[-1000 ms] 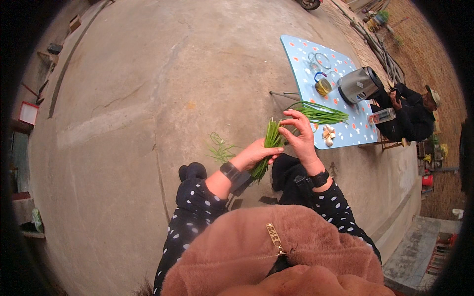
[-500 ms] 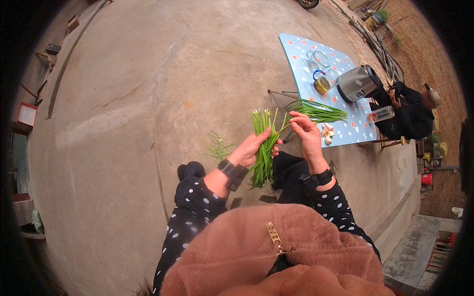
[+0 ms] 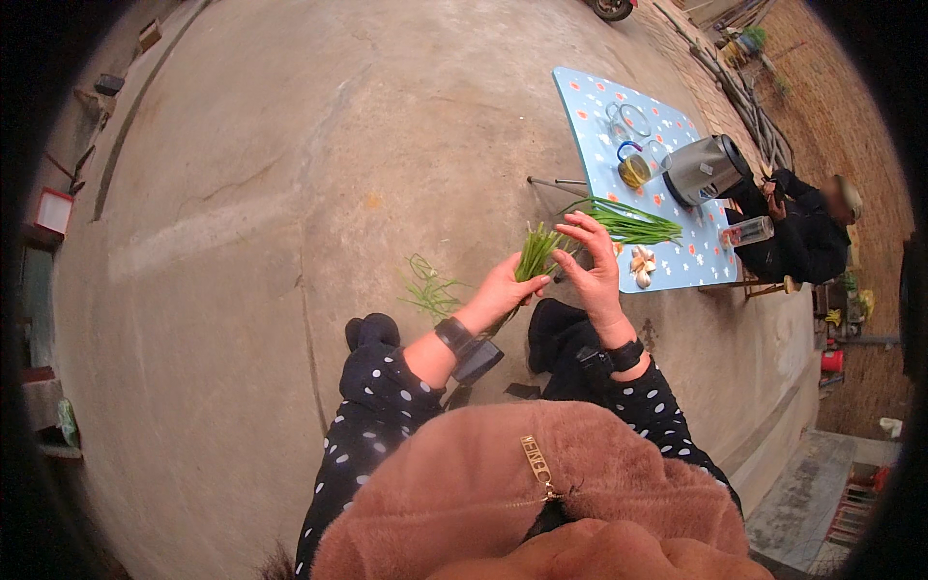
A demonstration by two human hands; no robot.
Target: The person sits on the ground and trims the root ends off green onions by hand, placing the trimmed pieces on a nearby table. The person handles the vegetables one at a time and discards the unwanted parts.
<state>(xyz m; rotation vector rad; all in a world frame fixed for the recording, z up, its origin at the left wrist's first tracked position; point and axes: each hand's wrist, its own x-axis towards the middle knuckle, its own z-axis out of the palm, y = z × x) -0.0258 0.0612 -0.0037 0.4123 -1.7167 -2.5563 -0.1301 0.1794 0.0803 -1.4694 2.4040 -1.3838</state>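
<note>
Garlic (image 3: 643, 266) and loose stalks (image 3: 633, 223) on the blue table (image 3: 694, 268), green scraps (image 3: 426, 287) well left of it, my left hand (image 3: 500, 293) gripping a green bunch (image 3: 536, 255) nearer it, my right hand (image 3: 595, 277) raised open beside it

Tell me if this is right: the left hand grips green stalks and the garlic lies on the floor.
Wrong about the garlic: the head view shows it lying on the table. The left hand does grip green stalks.
</note>
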